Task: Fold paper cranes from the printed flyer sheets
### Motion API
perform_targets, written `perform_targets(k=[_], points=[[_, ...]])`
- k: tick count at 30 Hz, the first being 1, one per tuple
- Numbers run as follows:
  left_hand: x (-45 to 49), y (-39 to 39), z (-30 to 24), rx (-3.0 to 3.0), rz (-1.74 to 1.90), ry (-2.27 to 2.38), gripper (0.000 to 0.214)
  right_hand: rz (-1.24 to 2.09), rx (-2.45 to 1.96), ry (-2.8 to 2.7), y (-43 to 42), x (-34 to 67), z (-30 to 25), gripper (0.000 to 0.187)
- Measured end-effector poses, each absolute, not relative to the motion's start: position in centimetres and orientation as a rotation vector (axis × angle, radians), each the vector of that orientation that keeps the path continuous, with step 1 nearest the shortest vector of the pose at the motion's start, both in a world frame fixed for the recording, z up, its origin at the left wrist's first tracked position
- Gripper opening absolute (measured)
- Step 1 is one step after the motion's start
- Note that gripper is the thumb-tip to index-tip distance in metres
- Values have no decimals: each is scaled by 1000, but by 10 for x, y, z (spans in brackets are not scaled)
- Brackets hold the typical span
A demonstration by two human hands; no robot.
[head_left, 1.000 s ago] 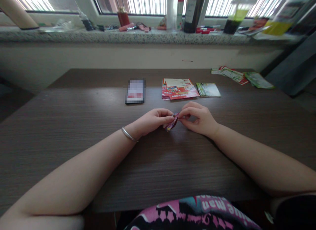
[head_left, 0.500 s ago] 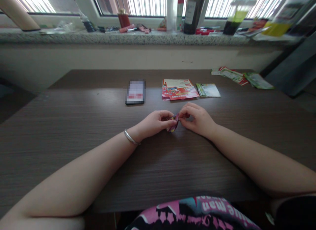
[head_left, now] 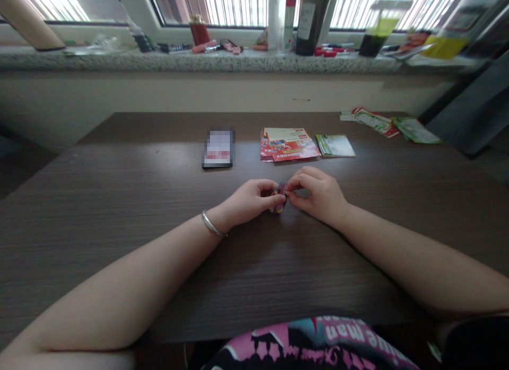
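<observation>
At the table (head_left: 159,190), I'm working a colourful scrap (head_left: 279,206), left grip (head_left: 249,200) and right grip (head_left: 321,192) apparently pinching it; next likely needing steadiness.

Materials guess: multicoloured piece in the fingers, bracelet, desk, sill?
Multicoloured piece: thin paper or plastic film, creased-looking; too small to tell which.
Bracelet: silver-coloured metal, likely polished, given its bright highlights.
Desk: wood or wood-look laminate, satin; streaky grain, soft glare.
Sill: stone or imitation, perhaps granite; grey speckling.
</observation>
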State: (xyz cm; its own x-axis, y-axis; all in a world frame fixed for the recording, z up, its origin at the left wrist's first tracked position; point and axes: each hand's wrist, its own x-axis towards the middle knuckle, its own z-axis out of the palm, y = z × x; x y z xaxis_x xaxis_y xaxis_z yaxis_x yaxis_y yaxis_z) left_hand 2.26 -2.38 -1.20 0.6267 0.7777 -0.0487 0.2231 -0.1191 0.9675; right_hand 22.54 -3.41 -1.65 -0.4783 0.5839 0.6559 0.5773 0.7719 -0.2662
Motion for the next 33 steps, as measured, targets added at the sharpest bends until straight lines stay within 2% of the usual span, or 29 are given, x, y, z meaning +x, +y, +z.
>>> perform_targets(k=[19,33], points=[[29,-33,-8,1575,884,895,22,220,-835,-2059,-31,223,-15,7],[29,-33,-11,1650,957,893,23,291,-796,-2053,-31,222,-16,6]])
